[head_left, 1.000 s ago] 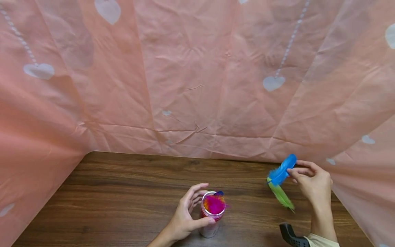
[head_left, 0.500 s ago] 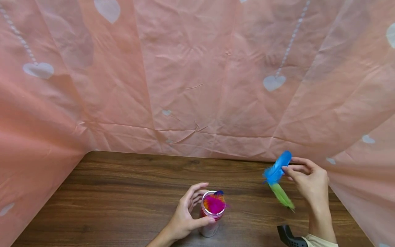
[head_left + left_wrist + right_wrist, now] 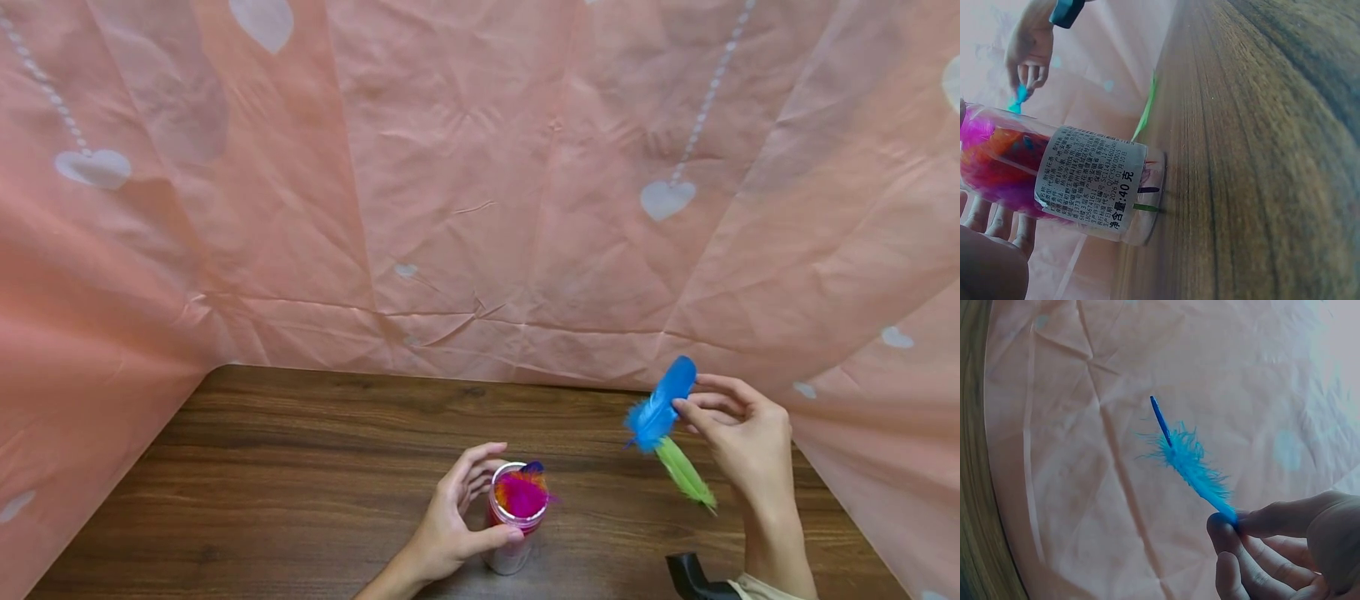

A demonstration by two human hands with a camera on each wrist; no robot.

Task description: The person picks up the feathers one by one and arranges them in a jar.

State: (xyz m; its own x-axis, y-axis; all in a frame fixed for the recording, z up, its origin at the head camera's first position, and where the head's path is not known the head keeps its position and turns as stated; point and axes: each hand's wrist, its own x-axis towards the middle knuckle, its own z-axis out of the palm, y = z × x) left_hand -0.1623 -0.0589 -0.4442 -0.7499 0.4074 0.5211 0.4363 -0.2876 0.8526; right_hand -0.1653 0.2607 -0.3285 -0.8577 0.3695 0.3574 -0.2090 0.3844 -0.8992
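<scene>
My right hand (image 3: 750,433) pinches a blue feather (image 3: 660,408) between thumb and fingertips, held up over the right side of the table. In the right wrist view the feather's bare quill (image 3: 1160,419) points away from the fingers. A green feather (image 3: 686,473) lies on the wood below it. My left hand (image 3: 457,521) curls round a clear plastic jar (image 3: 1094,181) that stands upright on the table. Packed inside are feathers in magenta (image 3: 521,495), orange and dark blue, some showing at the open rim. A printed white label (image 3: 1091,178) covers part of the jar's side.
The brown wooden table (image 3: 300,467) is enclosed by pink cloth (image 3: 450,167) printed with pale hearts. Its back edge meets the cloth behind the feathers. A black device (image 3: 697,577) sits at the right wrist, by a light sleeve.
My right hand has moved left and slightly up with the blue feather, uncovering more of the green one. The left hand and the jar have stayed put.
</scene>
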